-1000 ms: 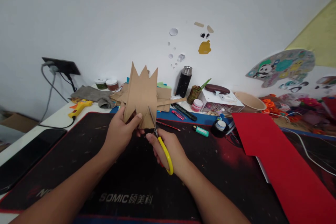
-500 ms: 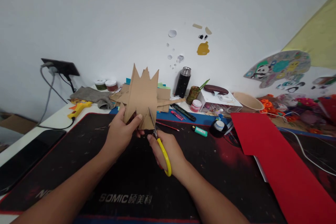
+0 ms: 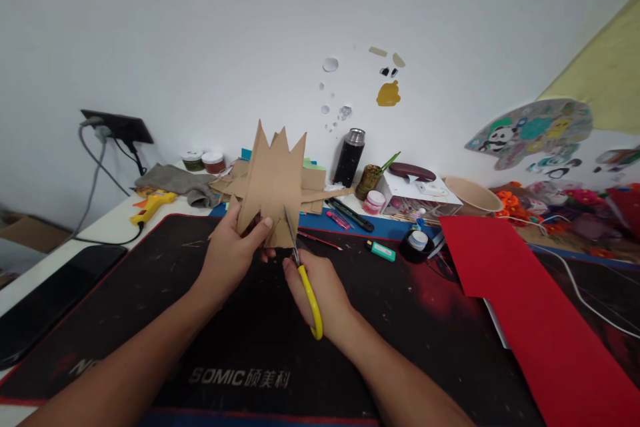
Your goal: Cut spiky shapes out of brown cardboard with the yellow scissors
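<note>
A brown cardboard piece (image 3: 278,177) with pointed, zigzag teeth along its top is held up above the dark desk mat. My left hand (image 3: 234,247) is closed on its lower left corner, thumb on the near face and fingers partly hidden behind. My right hand (image 3: 320,290) grips scissors (image 3: 311,297) with yellow handles. Their blades point up and lie against the lower right of the cardboard, close together. A notch shows at the cardboard's bottom edge, near my left thumb.
Cardboard scraps (image 3: 314,180) are piled behind my hands. A yellow glue gun (image 3: 151,205) lies at left, near a phone (image 3: 55,297). A black thermos (image 3: 350,159), a green lighter (image 3: 381,251) and a box cutter (image 3: 353,213) stand or lie beyond. Red paper (image 3: 510,307) covers the right side.
The scissor handles have drawn closer together and the blades look more closed in the cardboard. The cardboard has shifted very slightly to the right.
</note>
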